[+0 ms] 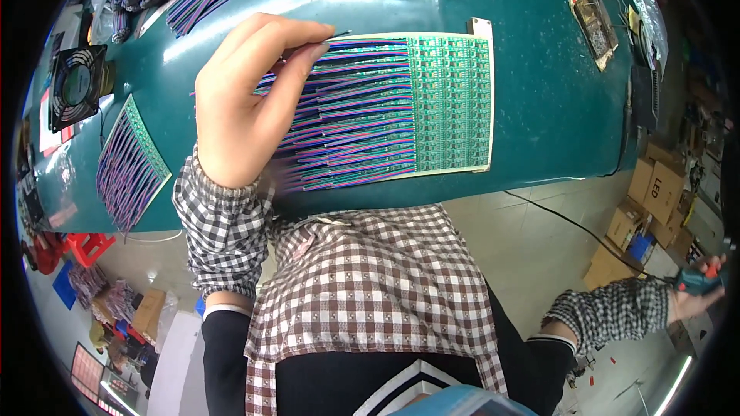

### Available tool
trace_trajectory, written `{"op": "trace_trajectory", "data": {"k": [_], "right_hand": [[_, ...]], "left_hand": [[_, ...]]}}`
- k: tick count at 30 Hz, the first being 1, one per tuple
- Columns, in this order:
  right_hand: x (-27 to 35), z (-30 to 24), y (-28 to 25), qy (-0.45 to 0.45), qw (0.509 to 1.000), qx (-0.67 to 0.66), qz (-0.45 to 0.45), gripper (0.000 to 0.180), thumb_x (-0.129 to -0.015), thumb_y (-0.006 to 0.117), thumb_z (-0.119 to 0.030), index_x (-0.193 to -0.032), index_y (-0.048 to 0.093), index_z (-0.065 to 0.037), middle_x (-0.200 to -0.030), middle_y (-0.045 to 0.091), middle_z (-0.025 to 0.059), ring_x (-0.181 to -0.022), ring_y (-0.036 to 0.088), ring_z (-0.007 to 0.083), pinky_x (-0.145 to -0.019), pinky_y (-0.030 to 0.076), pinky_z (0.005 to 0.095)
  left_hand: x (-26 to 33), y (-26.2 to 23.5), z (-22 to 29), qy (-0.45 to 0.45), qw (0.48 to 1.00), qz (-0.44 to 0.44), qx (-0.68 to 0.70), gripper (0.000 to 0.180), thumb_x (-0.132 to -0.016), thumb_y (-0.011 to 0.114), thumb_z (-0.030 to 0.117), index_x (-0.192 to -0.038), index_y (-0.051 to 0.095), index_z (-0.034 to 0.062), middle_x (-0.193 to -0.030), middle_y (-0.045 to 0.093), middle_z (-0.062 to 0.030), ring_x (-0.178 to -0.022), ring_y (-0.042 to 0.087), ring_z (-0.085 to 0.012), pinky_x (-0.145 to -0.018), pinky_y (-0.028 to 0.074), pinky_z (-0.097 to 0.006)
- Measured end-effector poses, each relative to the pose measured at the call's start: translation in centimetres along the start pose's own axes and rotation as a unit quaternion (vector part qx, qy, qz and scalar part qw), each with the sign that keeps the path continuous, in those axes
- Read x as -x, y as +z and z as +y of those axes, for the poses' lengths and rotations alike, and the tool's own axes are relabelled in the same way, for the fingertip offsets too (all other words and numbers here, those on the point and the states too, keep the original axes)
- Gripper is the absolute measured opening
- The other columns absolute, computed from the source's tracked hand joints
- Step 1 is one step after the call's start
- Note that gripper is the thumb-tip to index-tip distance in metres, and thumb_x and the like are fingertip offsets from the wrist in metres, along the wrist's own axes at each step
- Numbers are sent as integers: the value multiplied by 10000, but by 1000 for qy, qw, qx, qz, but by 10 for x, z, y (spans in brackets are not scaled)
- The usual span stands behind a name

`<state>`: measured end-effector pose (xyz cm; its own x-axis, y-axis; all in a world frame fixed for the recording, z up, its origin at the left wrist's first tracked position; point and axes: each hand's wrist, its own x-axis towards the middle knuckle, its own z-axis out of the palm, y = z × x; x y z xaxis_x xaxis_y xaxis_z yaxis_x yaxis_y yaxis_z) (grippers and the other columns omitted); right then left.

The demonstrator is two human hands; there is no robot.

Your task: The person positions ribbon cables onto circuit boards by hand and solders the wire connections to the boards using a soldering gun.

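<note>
My left hand is raised over the left part of a green circuit board panel, thumb and forefinger curled toward each other. A thin dark tip shows at the fingertips; what they pinch cannot be made out. Rows of purple, blue and black ribbon wires lie across the panel from its middle leftward, while the small boards on its right side are bare. Far out to the right, beyond the table edge, my right hand is closed around a dark green and red handheld tool.
A smaller wired board strip lies left, near a black fan. Wire bundles sit at the back left. A metal tray with dark residue is at the back right. A black cord runs toward the tool, past cardboard boxes.
</note>
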<state>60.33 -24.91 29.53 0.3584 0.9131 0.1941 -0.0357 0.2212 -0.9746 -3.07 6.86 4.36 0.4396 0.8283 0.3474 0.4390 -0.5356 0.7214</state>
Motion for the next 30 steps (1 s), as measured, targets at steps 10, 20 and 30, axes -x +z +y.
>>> {"op": "trace_trajectory", "data": {"k": [10,20,30], "right_hand": [[12,238,157,121,964,-219,86,620,-1000,532,-442,-1329,446,77,-1064,572,124,-985,608,263,-698,621,359],[25,298,226,202,884,-415,70,518,-1035,481,-384,-1330,414,37,-1083,537,119,-1020,581,266,-733,618,372],[33,318,244,250,860,-431,112,443,-1046,453,-364,-1267,456,20,-1033,584,112,-963,620,250,-680,636,354]], "left_hand": [[7,-10,1,-8,1000,12,-27,175,-829,660,-72,-993,690,-19,-865,647,-101,-760,628,-187,-695,502,-272],[-13,-13,2,2,999,19,-29,152,-834,667,-58,-975,698,-12,-839,653,-90,-740,618,-174,-673,490,-269],[-24,-35,20,-30,996,86,-2,176,-825,677,-72,-988,705,-11,-855,669,-91,-775,636,-161,-683,490,-262]]}}
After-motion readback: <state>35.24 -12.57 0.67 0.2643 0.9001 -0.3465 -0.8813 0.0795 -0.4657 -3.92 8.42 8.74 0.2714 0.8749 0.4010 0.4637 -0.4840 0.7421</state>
